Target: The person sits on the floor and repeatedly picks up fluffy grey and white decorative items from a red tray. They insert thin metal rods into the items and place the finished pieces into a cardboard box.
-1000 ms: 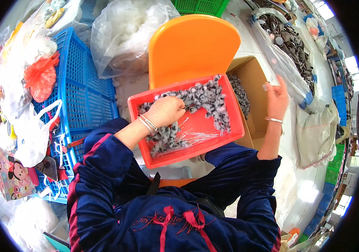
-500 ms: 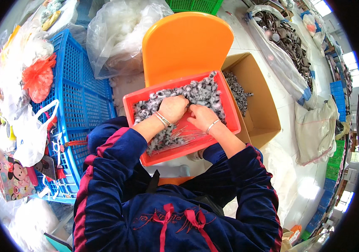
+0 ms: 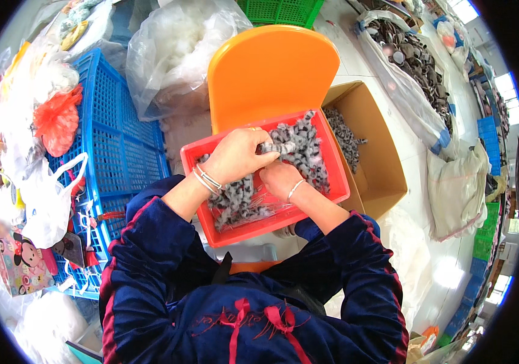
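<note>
Both hands work over a red plastic bin (image 3: 340,188) on an orange chair. My left hand (image 3: 238,156) is closed around a fuzzy grey, white and black striped plush strip (image 3: 282,147), which points to the right from its fingers. Just below and touching it, my right hand (image 3: 279,180) is curled shut; its fingertips and whatever they grip are hidden. Similar fluffy striped pieces (image 3: 306,145) pile along the bin's far and right sides, with more at its near left. Thin pale sticks or wires (image 3: 261,199) lie on the bin floor below the hands.
The orange chair back (image 3: 271,73) rises behind the bin. To the right, a cardboard box (image 3: 376,139) holds more fluffy pieces. A blue plastic crate (image 3: 123,145) stands close on the left, and a clear bag of white stuffing (image 3: 180,54) lies beyond it.
My left hand has turned and come up over the right one, and the striped strip now shows in its fingers. The right hand has moved slightly nearer and left.
</note>
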Demonstrator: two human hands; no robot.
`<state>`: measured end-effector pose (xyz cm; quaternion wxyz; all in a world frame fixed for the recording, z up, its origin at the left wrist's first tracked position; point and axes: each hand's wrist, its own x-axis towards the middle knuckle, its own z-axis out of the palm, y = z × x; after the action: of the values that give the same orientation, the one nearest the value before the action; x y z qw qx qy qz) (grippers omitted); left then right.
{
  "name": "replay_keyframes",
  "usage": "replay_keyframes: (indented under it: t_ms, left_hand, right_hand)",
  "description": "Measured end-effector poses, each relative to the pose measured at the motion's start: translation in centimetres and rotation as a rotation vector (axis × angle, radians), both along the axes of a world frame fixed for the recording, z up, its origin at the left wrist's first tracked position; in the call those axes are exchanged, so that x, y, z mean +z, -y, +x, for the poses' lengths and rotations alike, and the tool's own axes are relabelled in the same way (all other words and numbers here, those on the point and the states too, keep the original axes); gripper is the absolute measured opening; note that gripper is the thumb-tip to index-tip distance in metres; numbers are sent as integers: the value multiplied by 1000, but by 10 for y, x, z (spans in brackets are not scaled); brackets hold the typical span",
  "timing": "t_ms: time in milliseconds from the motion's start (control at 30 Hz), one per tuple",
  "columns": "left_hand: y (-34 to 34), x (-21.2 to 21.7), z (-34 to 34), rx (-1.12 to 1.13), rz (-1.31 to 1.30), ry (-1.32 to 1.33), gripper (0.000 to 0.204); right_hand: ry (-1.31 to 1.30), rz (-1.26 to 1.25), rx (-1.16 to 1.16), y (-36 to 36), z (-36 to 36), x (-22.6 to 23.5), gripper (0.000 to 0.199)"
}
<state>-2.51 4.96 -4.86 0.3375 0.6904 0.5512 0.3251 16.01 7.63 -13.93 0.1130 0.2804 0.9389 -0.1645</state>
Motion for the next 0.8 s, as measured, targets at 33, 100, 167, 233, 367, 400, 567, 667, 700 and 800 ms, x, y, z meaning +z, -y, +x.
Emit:
replay_keyframes:
  t_ms: [33,100,167,233,367,400,567,667,700,800]
  left_hand:
    - [1,2,-1,-4,17,1,25]
    - [3,5,-3,-11,48,4,23]
    - [3,1,-7,-3,77,5,22]
    - [4,-4,-10,15,82,12,21]
    - [2,-12,-14,-33,-25,-8,22]
    - [3,-15,-17,-57,-76,-35,23]
    - [12,-43,-16,-209,-194,-311,27]
    - [16,-40,-4,-235,-328,-434,28]
    - [16,-40,-2,-252,-338,-438,27]
    - [17,-50,-1,-267,-242,-420,26]
  right_hand:
    - [-16,8,4,1,2,-1,13]
    - [-46,23,10,1,4,0,14]
    - [44,-67,-52,-2,3,8,16]
    - [139,-127,-63,-10,4,17,17]
    - [-147,-131,-60,-37,33,12,17]
    - [-184,-171,-80,-43,36,24,16]
    - [-493,-716,-474,-52,42,62,14]
    - [-587,-767,-470,-53,43,65,7]
    - [-674,-793,-494,-53,44,62,7]
    - [-911,-863,-519,-50,37,64,7]
